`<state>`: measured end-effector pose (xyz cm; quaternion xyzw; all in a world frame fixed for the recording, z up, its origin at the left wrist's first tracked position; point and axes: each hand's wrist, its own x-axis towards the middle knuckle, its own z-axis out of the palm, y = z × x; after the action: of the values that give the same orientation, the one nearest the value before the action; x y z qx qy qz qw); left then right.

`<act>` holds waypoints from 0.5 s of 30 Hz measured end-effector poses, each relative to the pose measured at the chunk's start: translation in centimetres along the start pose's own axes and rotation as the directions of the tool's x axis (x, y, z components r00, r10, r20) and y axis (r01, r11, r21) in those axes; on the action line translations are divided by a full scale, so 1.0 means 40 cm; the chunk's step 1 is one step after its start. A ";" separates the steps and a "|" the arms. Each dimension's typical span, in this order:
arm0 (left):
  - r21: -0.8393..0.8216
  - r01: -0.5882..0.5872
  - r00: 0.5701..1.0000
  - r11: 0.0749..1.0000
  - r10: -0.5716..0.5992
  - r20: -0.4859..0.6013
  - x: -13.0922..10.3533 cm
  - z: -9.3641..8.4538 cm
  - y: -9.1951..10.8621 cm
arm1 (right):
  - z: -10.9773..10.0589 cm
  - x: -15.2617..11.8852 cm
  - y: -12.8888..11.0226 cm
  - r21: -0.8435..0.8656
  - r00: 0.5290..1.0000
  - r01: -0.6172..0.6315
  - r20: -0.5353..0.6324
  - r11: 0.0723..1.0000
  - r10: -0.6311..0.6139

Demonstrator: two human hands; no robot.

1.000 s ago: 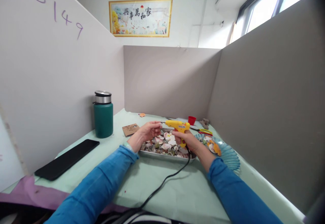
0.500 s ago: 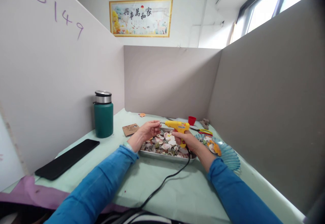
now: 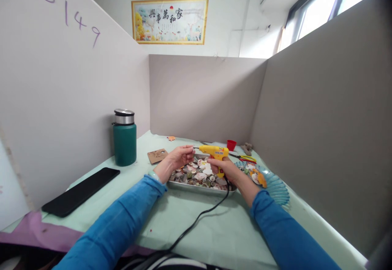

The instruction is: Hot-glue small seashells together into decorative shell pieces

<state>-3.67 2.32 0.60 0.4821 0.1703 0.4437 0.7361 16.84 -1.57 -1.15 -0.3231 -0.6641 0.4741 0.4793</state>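
Note:
My right hand (image 3: 226,168) is wrapped round the handle of a yellow hot glue gun (image 3: 214,151), whose nozzle points left. At the nozzle tip, the fingers of my left hand (image 3: 180,156) are pinched together on a small pale piece, too small to name. Below both hands lies a metal tray (image 3: 196,189) filled with seashells (image 3: 200,176). A black cord runs from the glue gun's handle toward me over the table.
On the left stand a green bottle (image 3: 125,143) and a black flat case (image 3: 81,191). A brown card (image 3: 157,156) lies behind my left hand. To the right are a blue scalloped plate (image 3: 280,192) with shells, yellow-green pliers (image 3: 246,158) and a red cup (image 3: 231,145). Grey partitions enclose the table.

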 end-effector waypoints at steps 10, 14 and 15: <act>0.035 0.004 1.000 0.999 -0.005 0.030 -0.002 0.001 0.002 | 0.000 -0.001 -0.006 0.010 1.000 0.002 0.005 1.000 -0.002; -0.008 -0.018 0.999 1.000 0.018 -0.038 0.003 -0.004 0.000 | -0.001 -0.001 -0.002 0.001 1.000 0.000 0.012 1.000 0.000; -0.014 -0.020 0.998 1.000 0.020 -0.051 0.004 -0.005 0.000 | -0.002 -0.001 0.000 -0.006 1.000 0.001 0.012 1.000 -0.001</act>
<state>-3.74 2.57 0.54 0.4668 0.1810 0.4644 0.7305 16.92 -1.58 -1.15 -0.3215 -0.6686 0.4739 0.4744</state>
